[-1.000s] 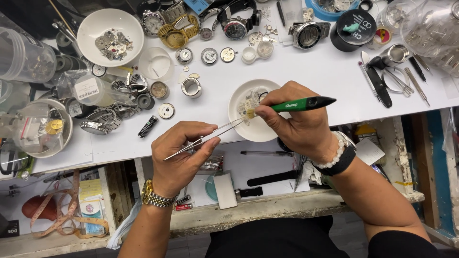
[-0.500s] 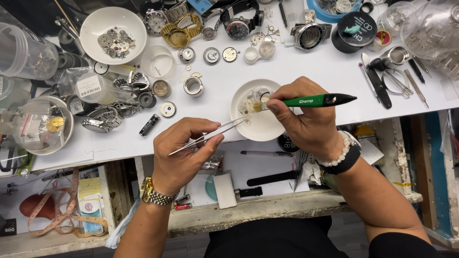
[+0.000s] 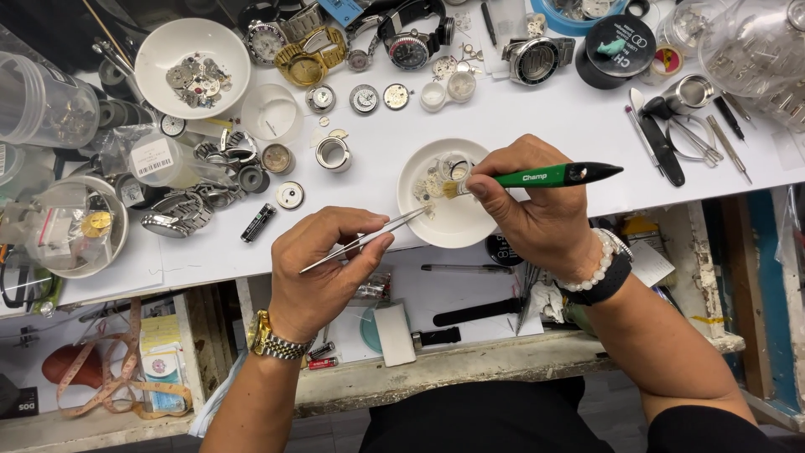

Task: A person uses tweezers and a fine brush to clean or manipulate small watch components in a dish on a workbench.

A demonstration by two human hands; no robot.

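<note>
Compared with a second ago, both hands have hardly shifted: left hand (image 3: 323,273) fingers pinching steel tweezers (image 3: 366,240) pointing toward 2 o'clock into the white dish (image 3: 453,225), right hand (image 3: 537,214) gripping the green pen-shaped tool (image 3: 549,175) over small watch parts (image 3: 444,178).

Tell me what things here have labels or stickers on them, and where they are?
Clear jar, left of the bench: white barcode sticker.
Black round tin, top right: white print on the lid, a teal blob on top.
Green tool in the right hand: white print on its barrel.
Small card pack, lower shelf left: pale, with a round picture.
No screens.
</note>
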